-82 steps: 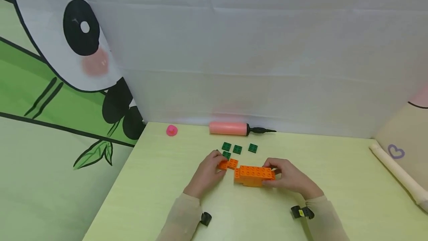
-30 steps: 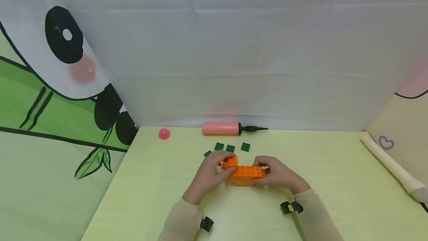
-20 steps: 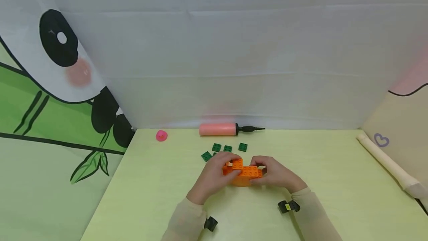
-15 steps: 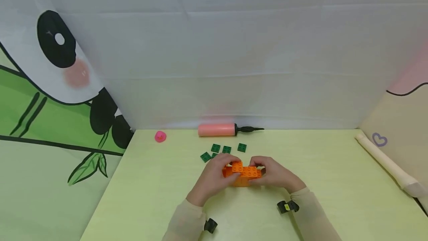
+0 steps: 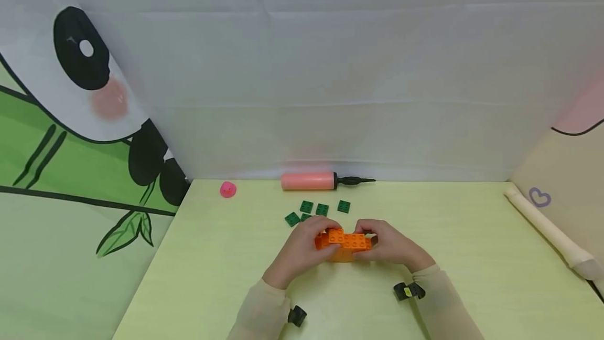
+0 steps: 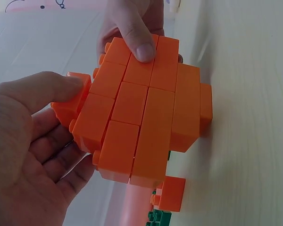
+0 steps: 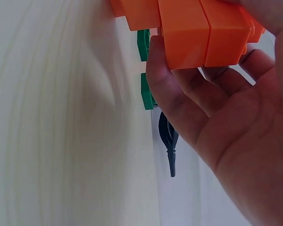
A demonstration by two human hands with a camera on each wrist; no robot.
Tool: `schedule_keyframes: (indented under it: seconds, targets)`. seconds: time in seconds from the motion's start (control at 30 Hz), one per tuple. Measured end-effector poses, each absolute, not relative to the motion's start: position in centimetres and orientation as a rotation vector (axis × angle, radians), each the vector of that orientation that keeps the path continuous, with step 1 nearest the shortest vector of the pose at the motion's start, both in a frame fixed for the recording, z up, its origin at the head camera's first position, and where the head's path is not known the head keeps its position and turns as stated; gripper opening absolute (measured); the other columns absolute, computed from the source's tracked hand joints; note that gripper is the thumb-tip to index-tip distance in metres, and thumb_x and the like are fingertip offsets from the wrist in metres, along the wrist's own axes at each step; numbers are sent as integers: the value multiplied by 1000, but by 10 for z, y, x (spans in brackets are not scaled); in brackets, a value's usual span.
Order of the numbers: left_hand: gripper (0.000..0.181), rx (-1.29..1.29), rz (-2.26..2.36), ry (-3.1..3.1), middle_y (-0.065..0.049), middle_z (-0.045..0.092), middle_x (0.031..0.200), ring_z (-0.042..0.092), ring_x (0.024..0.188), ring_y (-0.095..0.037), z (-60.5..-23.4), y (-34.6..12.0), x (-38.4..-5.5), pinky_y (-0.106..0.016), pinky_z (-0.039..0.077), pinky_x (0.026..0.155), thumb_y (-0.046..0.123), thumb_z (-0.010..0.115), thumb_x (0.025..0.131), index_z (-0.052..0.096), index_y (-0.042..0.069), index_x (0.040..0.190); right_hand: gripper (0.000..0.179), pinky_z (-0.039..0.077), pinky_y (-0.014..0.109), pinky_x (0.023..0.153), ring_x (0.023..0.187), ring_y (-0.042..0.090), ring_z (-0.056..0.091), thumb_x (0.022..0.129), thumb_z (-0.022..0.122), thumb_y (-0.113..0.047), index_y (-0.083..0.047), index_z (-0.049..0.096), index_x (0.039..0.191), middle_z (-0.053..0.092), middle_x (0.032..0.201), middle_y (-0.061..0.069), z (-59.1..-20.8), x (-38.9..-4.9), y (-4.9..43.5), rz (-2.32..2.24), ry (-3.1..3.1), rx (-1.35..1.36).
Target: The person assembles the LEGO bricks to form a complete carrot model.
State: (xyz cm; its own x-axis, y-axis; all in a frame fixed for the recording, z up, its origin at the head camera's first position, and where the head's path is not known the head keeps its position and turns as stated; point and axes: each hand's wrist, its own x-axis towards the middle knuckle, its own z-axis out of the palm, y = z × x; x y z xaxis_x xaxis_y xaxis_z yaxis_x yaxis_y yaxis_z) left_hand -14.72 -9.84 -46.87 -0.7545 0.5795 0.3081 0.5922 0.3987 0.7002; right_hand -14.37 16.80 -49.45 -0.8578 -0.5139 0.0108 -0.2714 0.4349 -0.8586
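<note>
A stepped block of joined orange toy bricks point(image 6: 146, 108) is held between both hands, close over the table. My left hand point(image 5: 301, 248) pinches a small orange brick point(image 6: 74, 99) between thumb and fingers, at the studded top of the block near its left end. In the left wrist view the thumb lies across that small brick, and a gap shows between part of it and the block. My right hand point(image 5: 391, 244) grips the block's right end, thumb on the near side and fingers behind. A loose orange brick point(image 6: 172, 194) lies on the table beyond the block.
Several small green bricks point(image 5: 344, 206) lie behind the hands. Farther back, a pink hand pump point(image 5: 309, 181) with a black nozzle point(image 5: 356, 180) lies along the wall. A pink rubber duck point(image 5: 228, 189) sits at the back left of the pale table point(image 5: 472, 245).
My left hand has lifted a small orange brick from the table and brought it rightward onto the block's top. It now sits lower there. The right hand keeps its hold.
</note>
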Motion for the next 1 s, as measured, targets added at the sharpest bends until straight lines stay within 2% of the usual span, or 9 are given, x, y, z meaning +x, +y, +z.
schedule_keyframes:
  seconds: [0.37,1.0]
  targets:
    - [26,-1114,-1284,-2640,7,67,115,59,101,-11,-466,-98,-147,-30,52,90,20,80,95,72,15,119,31,54,37,85,98,22,60,86,88,-18,-14,62,102,63,102,-2,-490,-143,166,-1397,2418,-660]
    - [28,-1119,-1286,-2640,8,68,113,58,96,-9,-462,-98,-145,-27,53,86,18,83,92,72,15,118,30,54,38,85,97,24,61,86,88,-22,-15,62,100,65,101,-1,-491,-143,167,-1393,2415,-664]
